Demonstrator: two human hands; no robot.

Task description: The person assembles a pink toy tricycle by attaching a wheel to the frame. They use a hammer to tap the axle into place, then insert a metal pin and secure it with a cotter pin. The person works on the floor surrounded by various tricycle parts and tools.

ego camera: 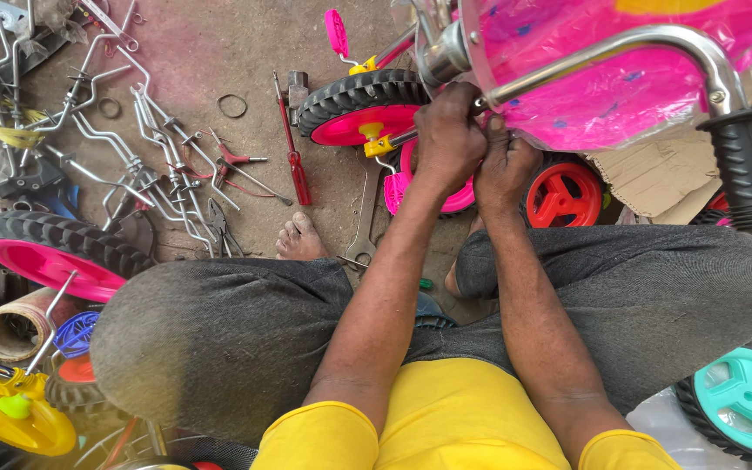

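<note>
Handlebar (654, 39) of the pink children's bike (chrome, black grip) crosses above both hands. Left hand (448, 139) is closed around its stem; right hand (505, 165), just beside, seems curled on a fastener, probably mid-tightening. Next likely needs a firm twist.

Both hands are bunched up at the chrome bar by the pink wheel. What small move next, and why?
Probably keep the left hand clamped on the chrome handlebar tube while the right hand works underneath; both grip the same spot beside the pink plastic-wrapped body.
</note>
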